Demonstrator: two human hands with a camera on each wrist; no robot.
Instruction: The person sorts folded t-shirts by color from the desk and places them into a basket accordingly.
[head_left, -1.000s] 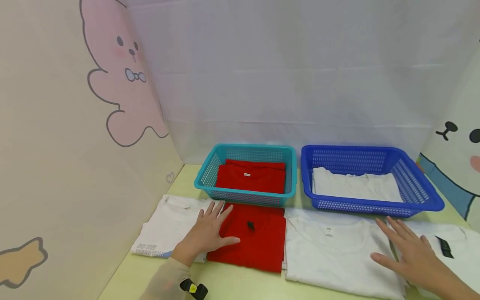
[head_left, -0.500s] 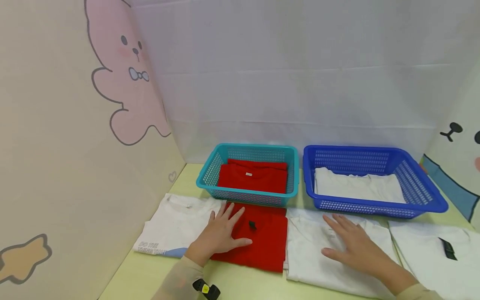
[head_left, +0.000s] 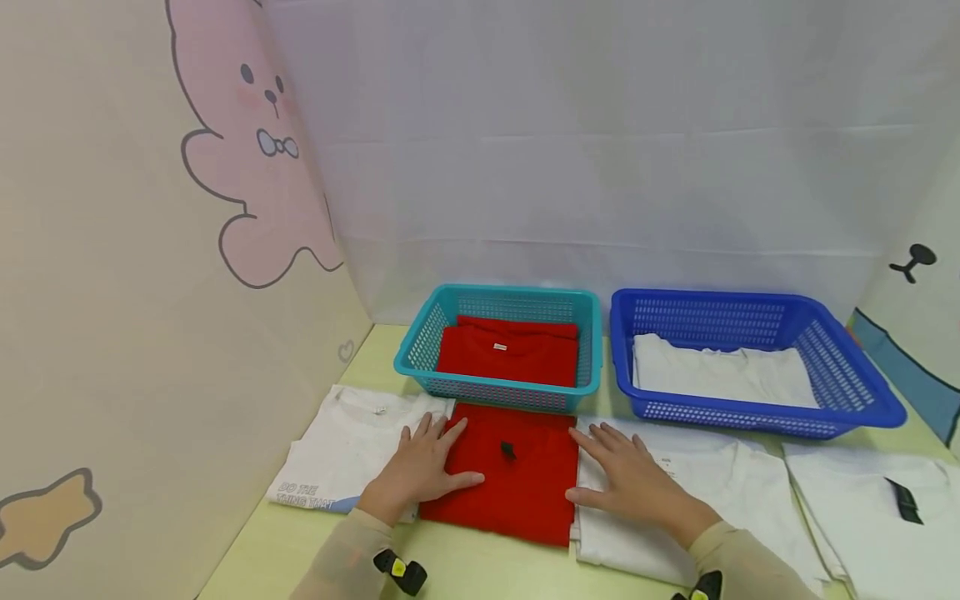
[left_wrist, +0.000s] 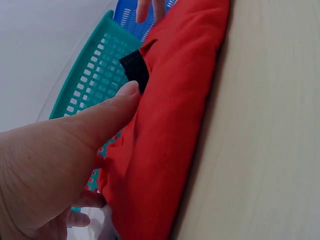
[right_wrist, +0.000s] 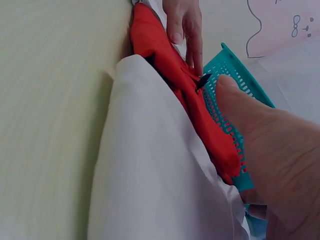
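Head view. Folded red shirt (head_left: 517,500) flat on the desk (head_left: 480,575), just in front of the teal basket (head_left: 480,393) with its red garments (head_left: 517,362); lettered white shirt (head_left: 341,446) at left, plain white shirt (head_left: 705,508) at right. Left hand (head_left: 416,472) spread, fingers straight, across the border of the lettered white shirt and the red one. Right hand (head_left: 633,479) likewise released, fingertips at the red shirt's right edge, palm above the plain white shirt; firm contact impossible to tell. Just changed: right hand in from beside the far-right white shirt (head_left: 862,517), across the plain one; left hand nearly in its former place. Consequence for the work: red shirt flanked on both sides, judged a stage of positioning, without a hold as yet. Orientation: black tag (head_left: 507,451) and apparent collar end toward the teal basket, folded edge toward the body; long axis judged to run away from the body, with foreshortening as a doubt.

Left wrist view. Near fold of the red shirt as a thick, rounded roll along the desk. Left thumb extended toward the black tag; other fingers partly hidden, no pinched cloth in sight.

Right wrist view. Plain white shirt in the foreground, red shirt just beyond, left hand at its far side. Right thumb raised, apparently clear of the cloth; other fingers mostly hidden, no grip visible.
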